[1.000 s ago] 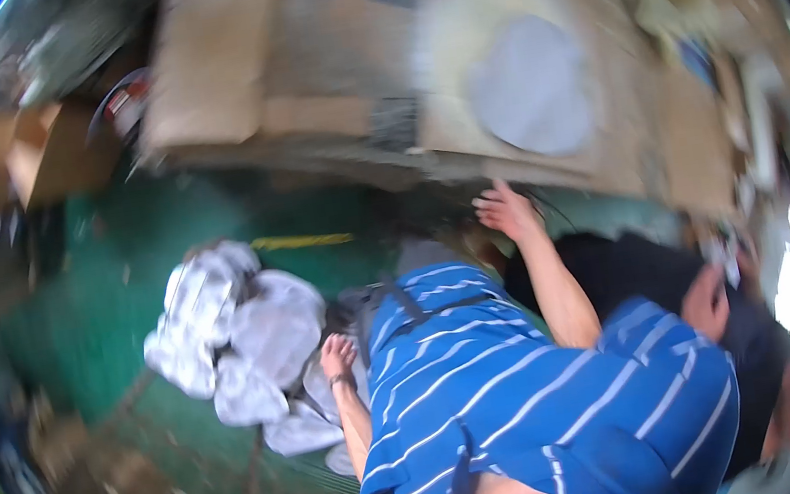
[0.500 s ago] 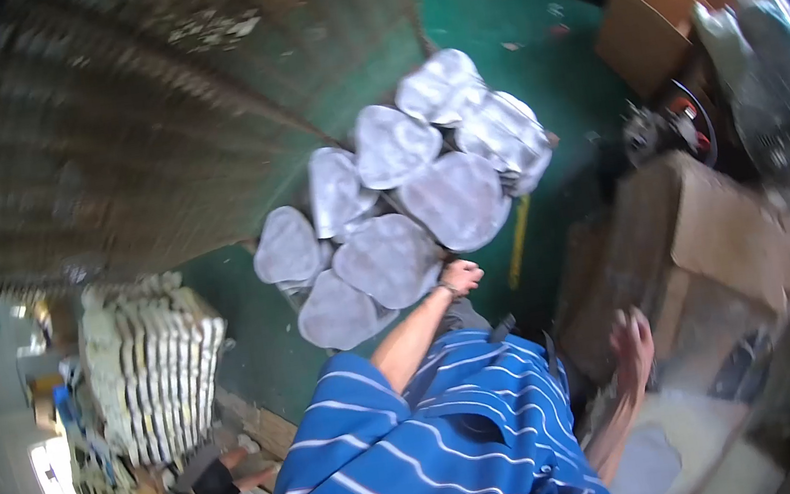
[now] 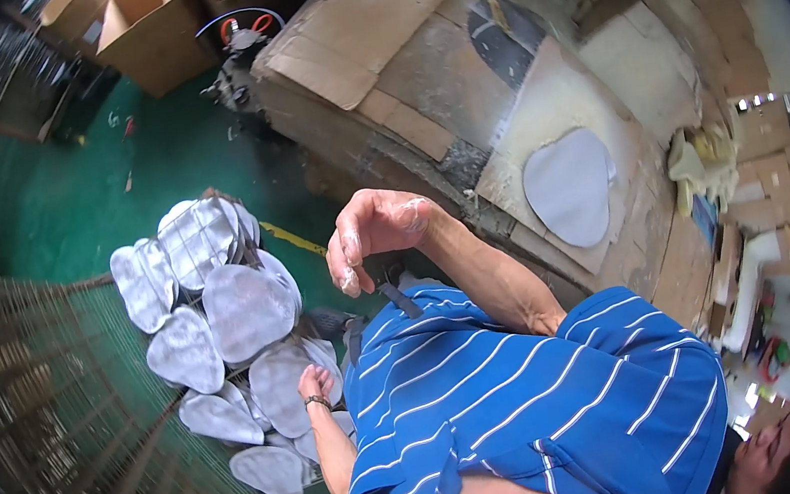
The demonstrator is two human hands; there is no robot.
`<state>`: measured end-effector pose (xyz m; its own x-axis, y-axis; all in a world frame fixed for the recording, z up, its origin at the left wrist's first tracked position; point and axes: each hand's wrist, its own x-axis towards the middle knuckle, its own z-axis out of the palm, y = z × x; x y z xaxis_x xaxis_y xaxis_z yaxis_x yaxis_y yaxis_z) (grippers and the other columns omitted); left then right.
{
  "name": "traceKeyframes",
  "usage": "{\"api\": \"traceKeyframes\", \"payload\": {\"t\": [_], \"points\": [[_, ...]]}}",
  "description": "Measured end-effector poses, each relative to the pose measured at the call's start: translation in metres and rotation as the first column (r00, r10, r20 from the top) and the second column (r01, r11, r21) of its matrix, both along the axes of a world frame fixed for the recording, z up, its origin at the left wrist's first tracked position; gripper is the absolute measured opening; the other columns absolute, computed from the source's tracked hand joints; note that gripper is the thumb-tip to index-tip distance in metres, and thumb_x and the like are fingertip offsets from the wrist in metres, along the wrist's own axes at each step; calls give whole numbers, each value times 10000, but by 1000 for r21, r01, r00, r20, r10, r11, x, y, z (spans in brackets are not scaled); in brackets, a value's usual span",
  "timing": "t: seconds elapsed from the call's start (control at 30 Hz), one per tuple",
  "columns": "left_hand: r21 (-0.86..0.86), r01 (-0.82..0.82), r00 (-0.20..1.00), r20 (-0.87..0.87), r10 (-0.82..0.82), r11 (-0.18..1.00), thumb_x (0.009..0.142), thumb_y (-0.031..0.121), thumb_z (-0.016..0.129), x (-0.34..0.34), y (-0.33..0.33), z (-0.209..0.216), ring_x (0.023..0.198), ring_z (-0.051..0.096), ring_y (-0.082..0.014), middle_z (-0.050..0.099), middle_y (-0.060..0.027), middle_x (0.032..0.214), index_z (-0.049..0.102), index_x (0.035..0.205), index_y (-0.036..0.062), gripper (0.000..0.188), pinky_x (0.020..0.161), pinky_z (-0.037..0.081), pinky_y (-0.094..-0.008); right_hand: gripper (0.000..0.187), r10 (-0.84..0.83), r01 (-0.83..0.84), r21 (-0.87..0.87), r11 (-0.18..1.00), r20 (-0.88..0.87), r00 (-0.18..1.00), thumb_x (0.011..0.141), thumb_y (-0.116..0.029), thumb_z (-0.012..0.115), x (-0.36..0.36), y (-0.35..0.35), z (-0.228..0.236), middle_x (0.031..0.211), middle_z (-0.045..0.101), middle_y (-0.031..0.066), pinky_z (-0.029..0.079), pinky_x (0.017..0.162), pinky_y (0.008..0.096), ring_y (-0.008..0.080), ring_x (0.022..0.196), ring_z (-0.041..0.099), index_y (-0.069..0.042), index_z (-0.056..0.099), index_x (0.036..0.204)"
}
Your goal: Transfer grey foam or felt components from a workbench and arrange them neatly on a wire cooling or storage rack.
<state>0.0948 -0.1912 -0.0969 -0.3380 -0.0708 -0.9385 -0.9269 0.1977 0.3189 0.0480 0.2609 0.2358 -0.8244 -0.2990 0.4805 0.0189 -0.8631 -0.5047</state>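
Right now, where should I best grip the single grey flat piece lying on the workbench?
The grey piece lies flat and alone on the workbench, edges free: probably pinch its narrower end, fingers sliding in low from that side.

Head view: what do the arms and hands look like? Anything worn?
Blue short sleeves with thin white stripes, forearms bare. No gloves. Left hand has a thin dark band at the wrist; right hand carries whitish dust on the fingers.
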Motion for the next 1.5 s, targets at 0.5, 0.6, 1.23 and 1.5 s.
{"api": "traceKeyframes", "payload": {"t": [0.5, 0.6, 1.23, 1.5], "points": [[61, 352, 936, -22, -352, 934, 947, 314, 613, -84, 92, 11, 951, 678, -256, 657, -90, 1081, 440, 1385, 76, 528, 658, 557, -358, 1350, -270, 324, -119, 939, 330, 905, 519, -992, 341, 98, 53, -62, 1325, 544, 248, 598, 692, 381, 329, 1059, 628, -52, 329, 1489], [6, 409, 913, -4, -409, 913, 933, 306, 635, -85, 106, 15, 929, 677, -239, 664, -100, 1095, 465, 1359, 75, 513, 658, 555, -343, 1339, -246, 385, -242, 891, 456, 856, 571, -993, 295, 120, 60, -78, 1281, 564, 271, 600, 654, 375, 345, 1025, 637, -23, 303, 1494], [66, 517, 855, -4, -518, 853, 940, 277, 620, -88, 154, 23, 959, 685, -289, 653, -170, 1159, 413, 1398, 38, 557, 677, 570, -354, 745, -989, -272, 951, -148, -143, 38, 767, -616, 677, 229, 87, -120, 1244, 546, 236, 532, 810, 426, 370, 924, 660, 39, 621, 1117], [17, 533, 846, 21, -533, 846, 948, 283, 612, -93, 155, 23, 952, 673, -278, 654, -129, 1114, 423, 1389, 54, 531, 697, 549, -376, 924, -903, -634, 642, -430, -302, 306, 775, -753, 557, 241, 168, -154, 1245, 334, 551, 560, 631, 473, 493, 822, 660, 128, 566, 1055]]}}
